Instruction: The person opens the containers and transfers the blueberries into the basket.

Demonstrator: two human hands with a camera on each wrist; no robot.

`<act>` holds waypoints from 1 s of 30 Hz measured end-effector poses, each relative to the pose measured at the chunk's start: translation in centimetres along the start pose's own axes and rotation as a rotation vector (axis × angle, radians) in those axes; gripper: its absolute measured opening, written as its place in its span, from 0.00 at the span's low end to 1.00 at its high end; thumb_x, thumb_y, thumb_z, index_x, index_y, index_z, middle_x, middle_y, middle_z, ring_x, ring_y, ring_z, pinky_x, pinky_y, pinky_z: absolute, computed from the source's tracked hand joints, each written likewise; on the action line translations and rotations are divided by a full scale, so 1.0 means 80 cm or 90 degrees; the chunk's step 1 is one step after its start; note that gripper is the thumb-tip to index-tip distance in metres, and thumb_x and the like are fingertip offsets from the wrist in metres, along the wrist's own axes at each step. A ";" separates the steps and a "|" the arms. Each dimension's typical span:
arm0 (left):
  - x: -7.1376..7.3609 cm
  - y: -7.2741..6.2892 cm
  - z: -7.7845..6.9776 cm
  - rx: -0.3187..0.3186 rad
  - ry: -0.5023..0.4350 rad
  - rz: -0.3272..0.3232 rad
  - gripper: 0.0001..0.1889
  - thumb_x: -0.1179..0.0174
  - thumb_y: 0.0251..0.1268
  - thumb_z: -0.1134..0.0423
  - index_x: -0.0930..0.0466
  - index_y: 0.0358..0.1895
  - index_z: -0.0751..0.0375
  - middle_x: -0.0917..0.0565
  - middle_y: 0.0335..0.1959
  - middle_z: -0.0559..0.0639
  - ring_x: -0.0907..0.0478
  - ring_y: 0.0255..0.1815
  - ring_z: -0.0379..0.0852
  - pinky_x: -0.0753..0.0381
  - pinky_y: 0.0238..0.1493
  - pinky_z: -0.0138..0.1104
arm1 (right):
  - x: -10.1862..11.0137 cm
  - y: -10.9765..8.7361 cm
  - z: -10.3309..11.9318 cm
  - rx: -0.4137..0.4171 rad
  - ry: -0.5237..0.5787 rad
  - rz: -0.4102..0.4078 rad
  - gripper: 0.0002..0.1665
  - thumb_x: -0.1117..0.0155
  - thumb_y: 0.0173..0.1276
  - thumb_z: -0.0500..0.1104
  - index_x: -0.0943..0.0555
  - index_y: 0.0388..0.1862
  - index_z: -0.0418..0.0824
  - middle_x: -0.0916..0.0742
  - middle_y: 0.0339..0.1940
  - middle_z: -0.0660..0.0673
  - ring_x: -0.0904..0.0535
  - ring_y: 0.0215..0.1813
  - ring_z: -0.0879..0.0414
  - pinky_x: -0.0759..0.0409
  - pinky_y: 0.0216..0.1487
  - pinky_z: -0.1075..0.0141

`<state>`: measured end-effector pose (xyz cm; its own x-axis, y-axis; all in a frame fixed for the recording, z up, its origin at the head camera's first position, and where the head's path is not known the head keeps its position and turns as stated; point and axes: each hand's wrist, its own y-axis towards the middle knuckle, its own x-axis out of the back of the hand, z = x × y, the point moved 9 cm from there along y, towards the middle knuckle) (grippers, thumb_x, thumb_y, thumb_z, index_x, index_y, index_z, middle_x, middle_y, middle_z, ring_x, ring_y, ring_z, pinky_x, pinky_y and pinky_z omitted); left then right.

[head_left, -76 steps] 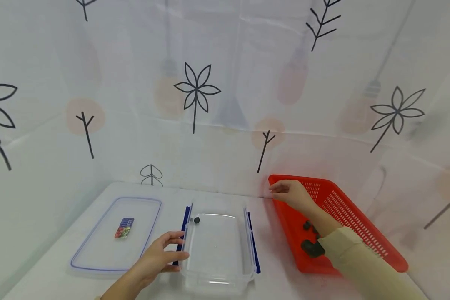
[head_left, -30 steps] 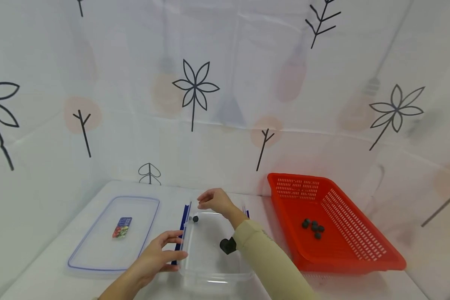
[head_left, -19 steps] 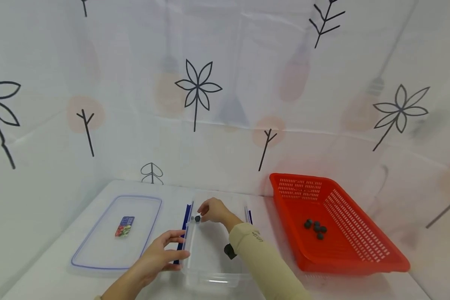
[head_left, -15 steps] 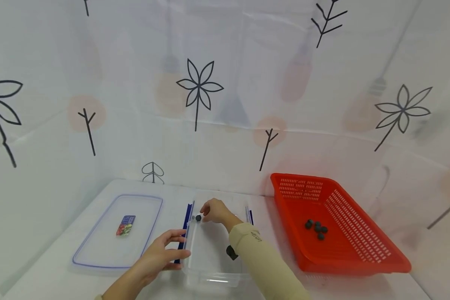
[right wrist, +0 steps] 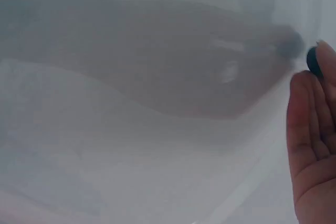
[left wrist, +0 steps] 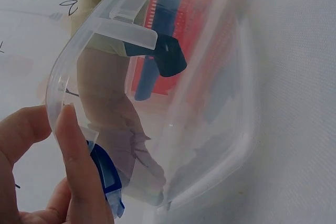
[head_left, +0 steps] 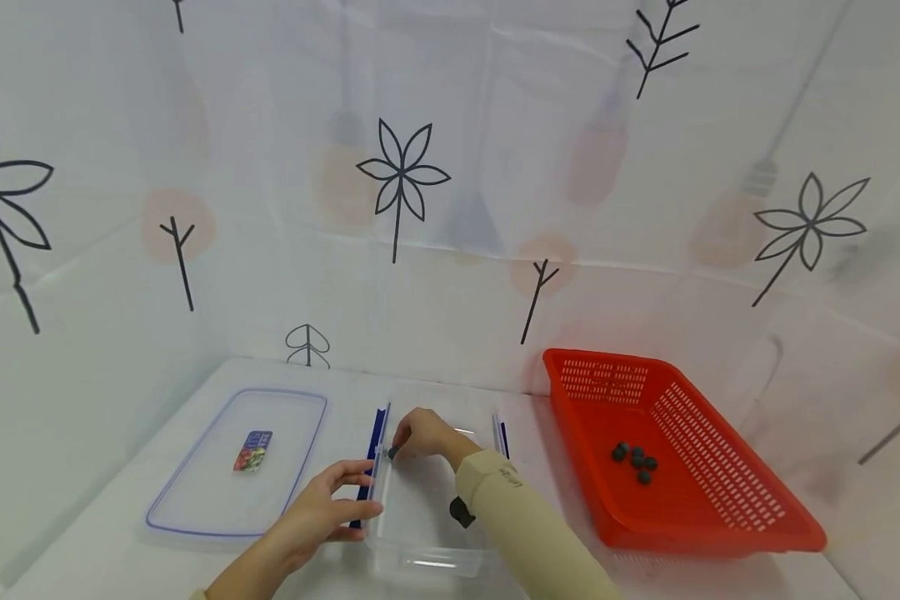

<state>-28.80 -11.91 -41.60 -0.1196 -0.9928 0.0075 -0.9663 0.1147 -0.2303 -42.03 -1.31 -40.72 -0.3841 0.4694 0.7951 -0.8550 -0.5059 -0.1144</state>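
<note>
A clear plastic container (head_left: 417,508) with blue side latches stands in the middle of the white table. My left hand (head_left: 318,504) pinches its left rim between thumb and fingers; the left wrist view shows the thumb (left wrist: 73,145) on the plastic wall beside a blue latch (left wrist: 106,174). My right hand (head_left: 424,435) reaches down inside, near the far left corner. Its thumb and fingertips pinch a small dark ball (right wrist: 313,62), which shows in the head view just at the left wall. The ball's mirror image appears on the container floor.
A red perforated basket (head_left: 592,492) on the right holds several small dark balls (head_left: 638,460). The blue-edged clear lid (head_left: 195,492) with a colourful label lies flat at left. A patterned white sheet (head_left: 450,317) hangs behind the table.
My right hand has come from over the red basket, left into the container, then lower. The dark ball at its fingertips shows nearer than the earlier one did. My left hand stays on the rim.
</note>
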 end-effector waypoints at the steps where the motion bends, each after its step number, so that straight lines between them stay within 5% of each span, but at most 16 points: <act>1: -0.001 0.000 0.000 0.000 0.000 0.002 0.34 0.32 0.51 0.70 0.36 0.63 0.66 0.31 0.54 0.61 0.23 0.33 0.48 0.17 0.32 0.41 | 0.001 -0.001 0.000 -0.005 0.005 0.006 0.08 0.24 0.46 0.34 0.17 0.25 0.41 0.19 0.20 0.52 0.26 0.24 0.62 0.25 0.26 0.72; 13: -0.003 0.000 -0.001 0.009 0.007 -0.001 0.35 0.30 0.49 0.67 0.35 0.62 0.66 0.31 0.54 0.61 0.23 0.35 0.47 0.17 0.33 0.40 | 0.059 -0.027 0.016 0.026 0.216 -0.003 0.10 0.26 0.52 0.39 0.16 0.33 0.38 0.15 0.27 0.48 0.19 0.32 0.54 0.20 0.46 0.53; 19: 0.000 -0.002 0.001 0.012 0.012 -0.019 0.34 0.30 0.49 0.67 0.35 0.62 0.65 0.31 0.53 0.60 0.24 0.37 0.50 0.17 0.33 0.41 | 0.110 -0.055 0.022 0.038 0.273 -0.050 0.13 0.29 0.56 0.41 0.17 0.38 0.37 0.15 0.32 0.46 0.19 0.39 0.47 0.21 0.49 0.57; 30: -0.002 -0.002 0.002 0.001 0.015 -0.006 0.34 0.31 0.50 0.68 0.35 0.62 0.66 0.31 0.54 0.60 0.25 0.39 0.50 0.17 0.33 0.40 | 0.199 -0.113 -0.043 -0.042 0.283 -0.196 0.15 0.30 0.58 0.42 0.18 0.43 0.37 0.15 0.36 0.45 0.20 0.42 0.49 0.23 0.51 0.55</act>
<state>-28.60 -11.78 -41.69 -0.1159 -0.9927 0.0319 -0.9672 0.1055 -0.2309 -41.63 13.23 -29.07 -0.2111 0.8563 0.4713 -0.9656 -0.2575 0.0353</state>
